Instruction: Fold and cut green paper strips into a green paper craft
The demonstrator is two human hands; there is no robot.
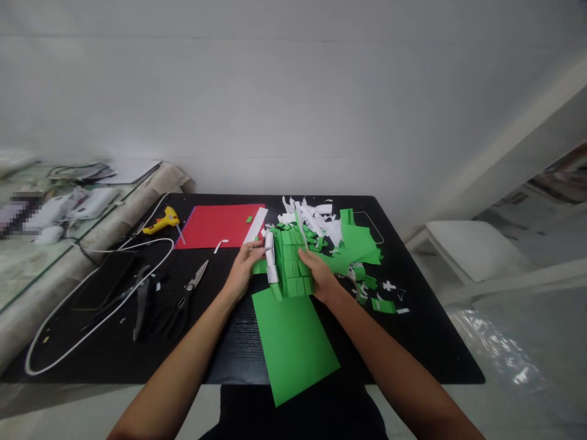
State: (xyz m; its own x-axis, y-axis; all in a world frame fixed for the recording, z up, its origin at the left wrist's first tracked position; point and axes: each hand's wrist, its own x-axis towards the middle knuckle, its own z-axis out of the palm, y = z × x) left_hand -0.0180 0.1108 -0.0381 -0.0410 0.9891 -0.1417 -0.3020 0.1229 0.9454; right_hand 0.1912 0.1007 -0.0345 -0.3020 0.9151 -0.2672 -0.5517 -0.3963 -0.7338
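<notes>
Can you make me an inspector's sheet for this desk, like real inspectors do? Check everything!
Surface: black table; a green sheet reaches past its near edge.
Job's things: green paper piece with rows of tabs, white along its left side.
Clutter: white scraps and green scraps behind and to the right; red sheet, yellow glue gun and scissors to the left.
Hands: left hand and right hand hold the piece, one each side.
Cables: white cable loops over the table's left side.
Surroundings: pale wall; white seat at right.
</notes>
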